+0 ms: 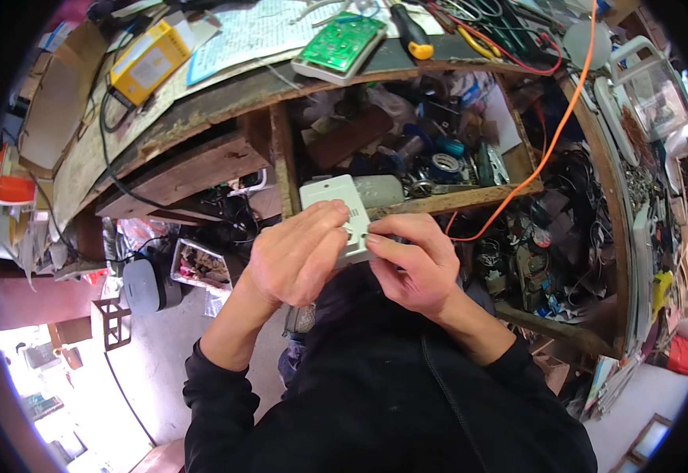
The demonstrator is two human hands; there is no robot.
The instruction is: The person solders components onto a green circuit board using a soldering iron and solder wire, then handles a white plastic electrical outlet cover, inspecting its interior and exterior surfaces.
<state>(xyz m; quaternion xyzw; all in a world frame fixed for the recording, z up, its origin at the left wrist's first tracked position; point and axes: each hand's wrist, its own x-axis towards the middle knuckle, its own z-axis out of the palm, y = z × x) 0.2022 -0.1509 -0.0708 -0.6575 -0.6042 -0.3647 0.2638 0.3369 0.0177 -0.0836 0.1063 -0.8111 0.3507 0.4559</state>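
Under left hand point(300, 248), against right hand point(419, 264): white case point(329, 192).

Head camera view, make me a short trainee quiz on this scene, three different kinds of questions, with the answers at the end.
1. True or false: the left hand lies across part of the face of the white case.
2. Multiple choice: what lies just right of the green circuit board? A) yellow box B) screwdriver C) white case
3. Fill in: the fingertips of the right hand are at the white case's ____ edge.

Key: 1. True. 2. B. 3. Right.
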